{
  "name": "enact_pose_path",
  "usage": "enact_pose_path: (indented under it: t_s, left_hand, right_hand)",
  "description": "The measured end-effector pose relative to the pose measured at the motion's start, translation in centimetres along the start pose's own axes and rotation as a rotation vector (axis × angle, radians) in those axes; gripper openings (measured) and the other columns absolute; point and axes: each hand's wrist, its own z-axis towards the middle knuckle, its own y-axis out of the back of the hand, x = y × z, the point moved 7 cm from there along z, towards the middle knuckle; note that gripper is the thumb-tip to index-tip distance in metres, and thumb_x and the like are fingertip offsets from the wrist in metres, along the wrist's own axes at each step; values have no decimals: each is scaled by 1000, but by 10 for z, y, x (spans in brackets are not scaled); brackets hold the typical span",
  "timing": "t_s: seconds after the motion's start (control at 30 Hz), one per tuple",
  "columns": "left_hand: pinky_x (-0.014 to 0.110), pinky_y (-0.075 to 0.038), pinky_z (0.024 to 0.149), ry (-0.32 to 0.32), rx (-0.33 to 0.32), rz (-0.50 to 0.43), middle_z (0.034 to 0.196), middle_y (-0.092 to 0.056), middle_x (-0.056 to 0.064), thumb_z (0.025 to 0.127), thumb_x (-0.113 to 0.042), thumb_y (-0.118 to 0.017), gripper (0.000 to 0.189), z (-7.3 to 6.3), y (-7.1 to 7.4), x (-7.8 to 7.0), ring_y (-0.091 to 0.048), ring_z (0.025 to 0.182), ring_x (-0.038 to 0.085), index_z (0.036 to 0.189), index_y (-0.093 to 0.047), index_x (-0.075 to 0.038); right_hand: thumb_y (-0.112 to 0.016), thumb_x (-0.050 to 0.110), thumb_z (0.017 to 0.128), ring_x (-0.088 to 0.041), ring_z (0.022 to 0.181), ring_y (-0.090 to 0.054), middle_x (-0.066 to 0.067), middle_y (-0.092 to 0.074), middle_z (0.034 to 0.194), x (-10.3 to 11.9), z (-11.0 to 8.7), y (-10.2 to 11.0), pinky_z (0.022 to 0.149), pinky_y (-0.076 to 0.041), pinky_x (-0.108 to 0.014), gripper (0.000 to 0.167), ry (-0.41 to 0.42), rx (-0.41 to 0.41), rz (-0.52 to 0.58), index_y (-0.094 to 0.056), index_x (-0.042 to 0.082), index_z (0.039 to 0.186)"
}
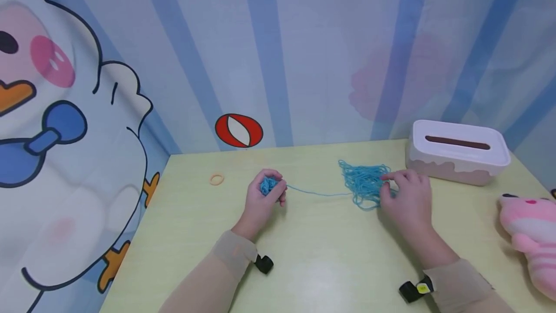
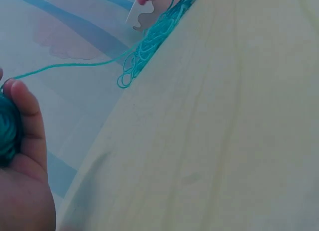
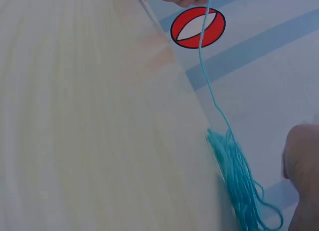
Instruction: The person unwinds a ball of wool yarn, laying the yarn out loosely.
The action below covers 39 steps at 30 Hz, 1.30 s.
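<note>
In the head view my left hand [image 1: 259, 205] holds a small ball of blue yarn [image 1: 268, 185] in its curled fingers. The left wrist view shows the ball [image 2: 9, 131] against the palm at the left edge. One strand [image 1: 319, 194] runs from that hand across to a loose, tangled pile of blue yarn [image 1: 364, 183] on the table. At the pile's right edge is my right hand [image 1: 408, 199], index finger reaching over the strands and thumb apart from it. In the right wrist view only its thumb [image 3: 304, 159] shows, beside the pile [image 3: 237, 186].
A tan ring [image 1: 216, 179] lies on the table [image 1: 312, 255], left of my left hand. Behind the right hand stands a white and pinkish tissue box [image 1: 456, 153]. A pink plush toy [image 1: 532, 240] lies at the right edge. A printed curtain [image 1: 312, 62] hangs behind the table.
</note>
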Motion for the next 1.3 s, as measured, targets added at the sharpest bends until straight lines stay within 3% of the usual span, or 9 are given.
enact_pose_path:
  t_s: [0.1, 0.17, 0.23, 0.37, 0.53, 0.73, 0.87, 1.13, 1.3]
  left_hand:
    - [24, -62, 70, 10, 18, 12, 104, -61, 35, 110, -17, -69, 39, 0, -2, -1, -64, 71, 16, 134, -54, 9]
    - [24, -62, 71, 17, 25, 30, 101, -63, 30, 110, -19, -69, 39, 0, -2, -1, -64, 71, 17, 135, -55, 8]
    - [24, -62, 72, 26, 33, 49, 99, -64, 22, 110, -21, -70, 40, 0, -2, 0, -65, 71, 18, 136, -56, 7]
    - [24, -63, 75, 36, 59, 72, 99, -67, 14, 110, -22, -70, 42, -1, -3, 0, -67, 72, 18, 138, -57, 5]
    - [24, -63, 75, 13, 89, 63, 103, -73, 8, 110, -17, -69, 40, -2, -6, -2, -67, 71, 16, 139, -56, 8]
    - [25, -62, 79, 7, 77, 96, 102, -72, 11, 107, -17, -73, 38, -1, -6, -1, -68, 73, 17, 134, -60, 7]
    - [26, -62, 80, 31, 40, 144, 102, -71, 8, 105, -24, -77, 38, -1, -4, 1, -69, 74, 18, 131, -66, 2]
    - [26, -61, 72, 30, -6, 113, 93, -67, 8, 107, -24, -75, 20, -2, 1, 0, -64, 69, 20, 116, -63, -10]
    - [26, -63, 68, 0, -8, -26, 103, -67, 18, 109, -16, -69, 18, -1, 1, 1, -66, 71, 18, 115, -55, -6]
  right_hand:
    - [-60, 1, 91, -53, 114, -59, -27, -73, 110, 29, -3, -6, 105, -41, -66, 20, 187, -154, 122, -78, -3, 97]
    - [-60, 0, 91, -52, 115, -64, -25, -76, 111, 49, -8, -17, 108, -45, -62, 21, 294, -156, 197, -79, -3, 102]
    - [-63, 3, 96, -46, 121, -70, -21, -79, 120, 67, -13, -35, 112, -52, -58, 24, 338, -68, 249, -78, -1, 114]
    - [-67, 17, 108, -36, 139, -68, -10, -75, 143, 96, -24, -75, 117, -55, -56, 41, 277, 230, 290, -67, 7, 147]
    - [-67, 26, 111, -33, 132, -74, -7, -81, 130, 118, -31, -104, 115, -57, -55, 48, 210, 418, 288, -61, 5, 154]
    - [-69, 15, 108, -22, 97, -80, -1, -83, 97, 123, -30, -96, 91, -66, -42, 21, 216, 326, 292, -80, 8, 126]
    - [-69, 8, 107, -14, 78, -70, 0, -81, 91, 122, -29, -85, 69, -56, -27, 20, 268, 256, 324, -80, 8, 124]
    - [-67, 1, 105, -9, 78, -66, 2, -78, 87, 112, -26, -67, 72, -58, -26, 21, 343, 121, 412, -79, 5, 122]
    - [-66, -5, 101, -7, 73, -62, 2, -76, 84, 96, -24, -56, 57, -45, -16, 22, 357, 30, 466, -78, 3, 119]
